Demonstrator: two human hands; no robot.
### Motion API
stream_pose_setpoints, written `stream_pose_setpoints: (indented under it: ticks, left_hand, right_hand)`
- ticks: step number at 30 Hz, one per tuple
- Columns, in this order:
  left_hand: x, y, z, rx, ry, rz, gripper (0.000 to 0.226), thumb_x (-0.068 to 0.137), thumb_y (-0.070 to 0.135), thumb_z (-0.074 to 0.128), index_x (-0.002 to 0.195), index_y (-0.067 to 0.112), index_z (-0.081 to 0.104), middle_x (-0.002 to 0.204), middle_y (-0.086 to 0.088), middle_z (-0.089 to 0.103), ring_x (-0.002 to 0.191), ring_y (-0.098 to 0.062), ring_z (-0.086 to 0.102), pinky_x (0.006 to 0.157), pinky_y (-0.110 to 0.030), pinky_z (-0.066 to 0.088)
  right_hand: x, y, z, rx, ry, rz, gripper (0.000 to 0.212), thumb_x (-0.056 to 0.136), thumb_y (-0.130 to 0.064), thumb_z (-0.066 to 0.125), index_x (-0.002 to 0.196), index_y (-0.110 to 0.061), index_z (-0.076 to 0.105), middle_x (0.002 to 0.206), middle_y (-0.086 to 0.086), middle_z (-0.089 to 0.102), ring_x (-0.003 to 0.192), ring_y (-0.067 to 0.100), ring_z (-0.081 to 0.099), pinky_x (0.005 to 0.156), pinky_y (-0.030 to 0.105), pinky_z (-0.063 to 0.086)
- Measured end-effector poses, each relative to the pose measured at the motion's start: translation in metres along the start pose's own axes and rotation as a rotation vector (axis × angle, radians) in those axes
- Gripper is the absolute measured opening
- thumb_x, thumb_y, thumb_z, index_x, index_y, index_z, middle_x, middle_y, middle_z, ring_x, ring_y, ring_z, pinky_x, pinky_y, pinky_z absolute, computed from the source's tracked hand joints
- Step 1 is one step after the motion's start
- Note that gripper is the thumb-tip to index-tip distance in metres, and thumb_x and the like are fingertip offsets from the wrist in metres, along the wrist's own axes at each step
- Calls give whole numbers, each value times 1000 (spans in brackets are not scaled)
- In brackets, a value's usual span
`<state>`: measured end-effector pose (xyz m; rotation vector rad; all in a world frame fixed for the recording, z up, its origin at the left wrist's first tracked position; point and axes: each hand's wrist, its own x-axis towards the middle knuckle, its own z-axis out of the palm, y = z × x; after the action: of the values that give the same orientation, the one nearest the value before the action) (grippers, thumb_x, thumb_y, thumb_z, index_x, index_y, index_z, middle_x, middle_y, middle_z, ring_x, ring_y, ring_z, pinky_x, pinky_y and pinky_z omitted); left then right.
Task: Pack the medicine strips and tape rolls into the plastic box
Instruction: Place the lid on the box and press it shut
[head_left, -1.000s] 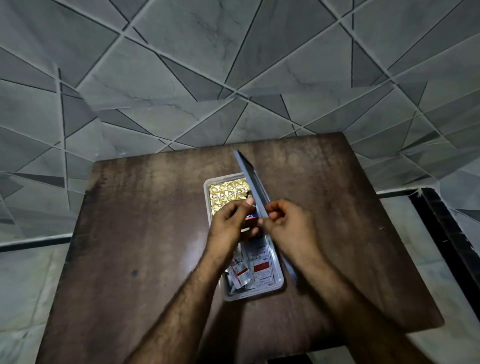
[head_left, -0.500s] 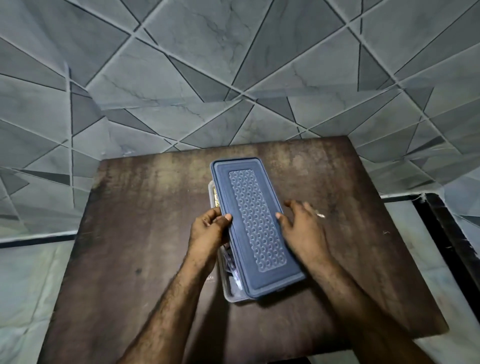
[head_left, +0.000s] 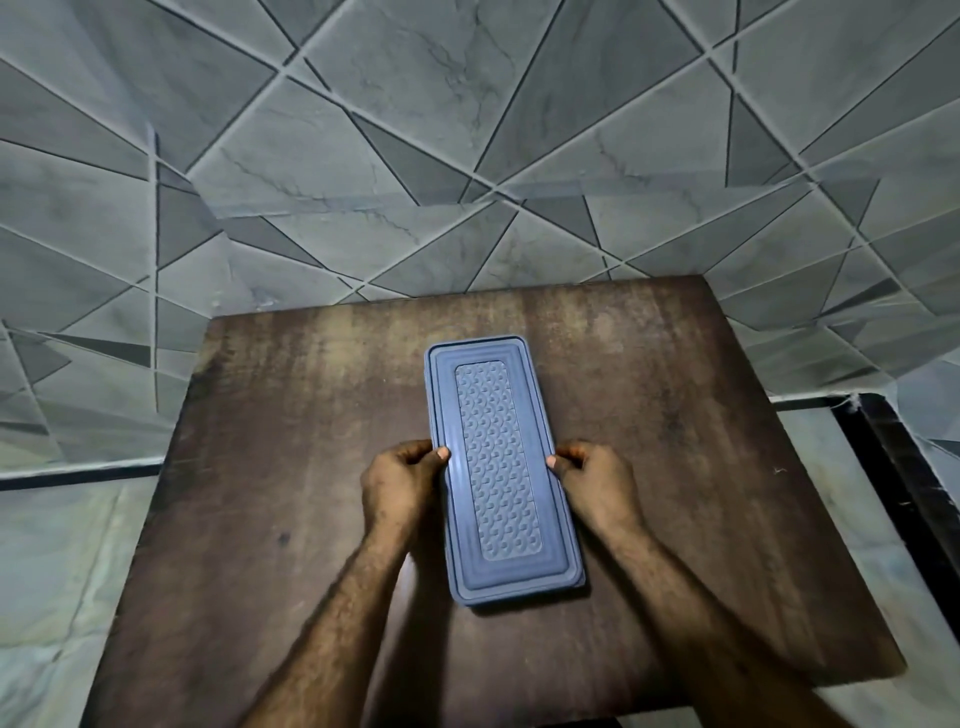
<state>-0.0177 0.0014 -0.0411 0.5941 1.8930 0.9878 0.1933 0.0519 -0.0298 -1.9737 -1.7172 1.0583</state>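
The plastic box stands lengthwise in the middle of the brown table, fully covered by its blue lid (head_left: 498, 467) with a textured centre panel. The medicine strips and tape rolls are hidden beneath the lid. My left hand (head_left: 402, 480) grips the box's left long edge, thumb on the lid's rim. My right hand (head_left: 595, 480) grips the right long edge in the same way, opposite the left one.
The dark brown wooden table (head_left: 701, 467) stands against a grey tiled wall (head_left: 467, 156). A pale floor with a black strip (head_left: 893, 467) lies to the right of the table, and pale floor shows at the left too.
The blue lid, held upright a second ago, has come down flat over the box and covers the contents. Both hands moved from the lid to the box's two long sides.
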Motion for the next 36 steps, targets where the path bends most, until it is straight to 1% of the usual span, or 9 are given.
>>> stream_pose_setpoints:
  ticks: [5,9,15,23,27,30,32,34,36]
  left_hand:
    - [4,-11,3,75,28,-13,24,62,52,69,85,46,73,79,9,77,77,-15,73,79,-41,60]
    - [-3,-3,5,163,77,10,19,75,41,72,90,31,77,80,6,77,77,-16,72,79,-38,59]
    - [1,-3,7,178,100,19,17,76,38,72,91,29,76,80,5,77,76,-16,72,81,-39,59]
    - [8,-8,8,197,107,8,21,74,39,74,92,28,76,81,4,78,75,-16,73,79,-39,60]
    - [12,-10,10,173,103,-29,16,75,37,76,85,24,77,74,3,76,69,-16,72,77,-36,61]
    - [17,-8,11,109,74,-87,12,77,28,78,74,17,74,71,-8,75,66,-23,71,71,-40,62]
    - [19,-7,9,1,26,-145,11,78,20,77,77,10,72,78,-18,74,66,-26,68,68,-41,62]
    - [23,-8,7,-40,-12,-167,13,80,16,76,82,4,71,78,-22,71,68,-27,66,65,-37,60]
    - [23,-9,8,-41,-15,-163,13,80,16,76,79,4,69,72,-17,67,65,-25,63,63,-35,57]
  right_hand:
    - [5,3,7,-79,-14,-1,24,88,-26,64,103,-11,73,99,9,76,92,25,69,74,23,46]
    - [7,5,9,-108,-19,-13,22,88,-26,63,98,-10,73,94,11,75,87,28,69,66,22,39]
    - [12,5,12,-141,-10,-34,21,86,-28,63,93,-11,73,90,10,75,84,28,68,65,26,42]
    - [15,8,13,-117,-22,-20,24,87,-28,64,105,-15,74,100,5,76,89,23,69,68,19,38]
    - [17,9,13,-90,-34,-2,25,86,-27,66,107,-15,74,102,5,76,92,23,69,73,21,44]
    - [21,9,12,-14,-56,40,25,84,-24,70,106,-12,74,103,6,75,93,21,69,77,20,44]
    - [25,10,12,49,-76,94,28,82,-24,73,106,-9,73,105,7,75,96,20,68,81,20,44]
    - [31,13,15,120,-91,167,23,79,-25,76,98,-13,74,99,6,75,94,22,68,88,28,51]
    - [36,16,18,178,-103,214,11,75,-26,78,78,-20,69,85,3,72,86,23,68,87,43,57]
